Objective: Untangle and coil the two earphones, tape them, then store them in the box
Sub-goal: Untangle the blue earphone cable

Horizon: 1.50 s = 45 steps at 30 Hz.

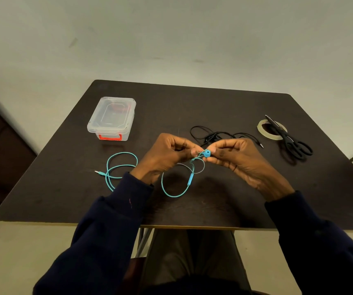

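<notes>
A turquoise earphone (120, 167) lies partly on the dark table, its plug end looped at the left and another loop hanging under my hands. My left hand (167, 155) pinches its thin cord near the tangle. My right hand (233, 155) pinches the turquoise earbud just above the table. A black earphone (214, 135) lies in a loose tangle on the table right behind my hands. A clear plastic box (111, 118) with a closed lid and a red latch stands at the back left.
A roll of clear tape (264, 130) lies at the back right, with black scissors (290, 141) resting across it. The dark table (214, 209) ends at a front edge just above my lap. A pale floor surrounds the table.
</notes>
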Tool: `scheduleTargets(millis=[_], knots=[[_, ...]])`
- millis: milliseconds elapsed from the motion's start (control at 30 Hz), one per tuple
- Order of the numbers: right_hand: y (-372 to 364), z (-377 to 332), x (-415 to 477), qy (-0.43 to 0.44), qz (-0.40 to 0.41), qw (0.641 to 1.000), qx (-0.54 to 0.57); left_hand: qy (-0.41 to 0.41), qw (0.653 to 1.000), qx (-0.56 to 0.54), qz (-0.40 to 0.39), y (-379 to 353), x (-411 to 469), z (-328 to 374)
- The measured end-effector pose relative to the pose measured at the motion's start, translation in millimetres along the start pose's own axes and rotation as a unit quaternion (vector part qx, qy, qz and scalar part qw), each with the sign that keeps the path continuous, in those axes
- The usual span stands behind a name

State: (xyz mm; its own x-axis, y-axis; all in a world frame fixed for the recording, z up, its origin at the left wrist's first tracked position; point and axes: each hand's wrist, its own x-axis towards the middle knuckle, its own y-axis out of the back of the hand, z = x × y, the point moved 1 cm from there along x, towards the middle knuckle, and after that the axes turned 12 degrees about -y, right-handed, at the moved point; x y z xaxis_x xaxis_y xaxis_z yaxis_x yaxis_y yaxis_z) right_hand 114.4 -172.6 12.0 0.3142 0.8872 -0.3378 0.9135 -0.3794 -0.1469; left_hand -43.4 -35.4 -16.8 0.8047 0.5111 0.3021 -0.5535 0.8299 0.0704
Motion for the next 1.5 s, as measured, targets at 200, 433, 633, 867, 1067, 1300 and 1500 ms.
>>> scheduleTargets(millis=[200, 433, 633, 867, 1067, 1300, 1500], knots=[[-6.3, 10.9, 0.4, 0.038, 0.042, 0.998, 0.03, 0.025, 0.992, -0.074, 0.102, -11.4, -1.6, -4.1], [-10.5, 15.8, 2.4, 0.064, 0.056, 0.996, 0.033, -0.008, 0.986, -0.001, 0.164, -14.4, -0.9, -2.4], [-9.0, 19.0, 1.2, 0.181, 0.085, 0.973, -0.112, 0.009, 0.966, 0.012, 0.257, -16.8, 0.6, -5.2], [7.1, 23.3, 1.7, 0.2, 0.106, 0.959, -0.172, 0.036, 0.943, -0.172, 0.281, -6.0, -0.6, 1.4], [25.3, 36.2, -1.5, 0.146, 0.183, 0.954, -0.189, 0.047, 0.952, -0.242, 0.182, -13.9, 9.2, 9.1], [7.1, 3.3, 0.1, 0.097, 0.047, 0.984, -0.141, 0.002, 0.999, -0.047, 0.019, -23.4, 43.6, 50.4], [11.2, 10.8, 8.6, 0.089, 0.039, 0.995, -0.016, -0.014, 0.999, -0.035, 0.016, -20.6, 44.0, 46.4]])
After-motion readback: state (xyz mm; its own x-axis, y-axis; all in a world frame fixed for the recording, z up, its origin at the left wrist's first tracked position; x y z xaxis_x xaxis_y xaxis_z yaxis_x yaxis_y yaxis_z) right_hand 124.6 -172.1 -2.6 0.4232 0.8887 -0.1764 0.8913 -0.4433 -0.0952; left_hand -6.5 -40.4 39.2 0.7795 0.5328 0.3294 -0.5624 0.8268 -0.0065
